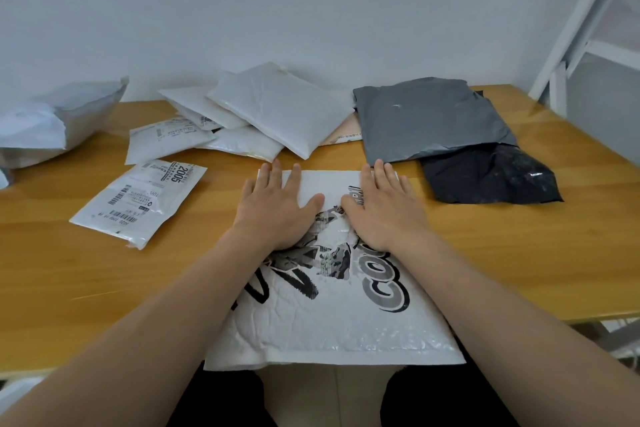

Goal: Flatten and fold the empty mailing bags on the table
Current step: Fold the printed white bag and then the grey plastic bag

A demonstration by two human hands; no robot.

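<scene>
White labelled mailer [138,203] — "2005"; printed bubble mailer [332,315] — "COO".

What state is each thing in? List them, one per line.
Printed bag: flat, unfolded, near edge overhanging the table.
Left hand: open, pressing the printed bag.
Right hand: open, pressing the printed bag.
Labelled bag: flat, unfolded.
Grey bag: lying over the black bag.
White bags: piled, overlapping.
</scene>
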